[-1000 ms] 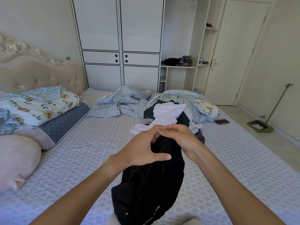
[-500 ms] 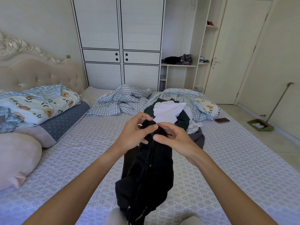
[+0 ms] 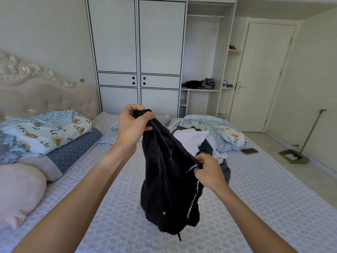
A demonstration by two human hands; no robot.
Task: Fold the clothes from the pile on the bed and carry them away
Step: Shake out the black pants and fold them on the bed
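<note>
The left hand [image 3: 134, 125] grips one end of the black garment's [image 3: 169, 179] top edge, held high, while the right hand [image 3: 209, 172] pinches the other end lower down, so it hangs above the bed [image 3: 264, 198] before the clothes pile [image 3: 197, 143]. I'd level both hands and shake it flat before folding. Bunched folds hide whether it's shorts or trousers.
</note>
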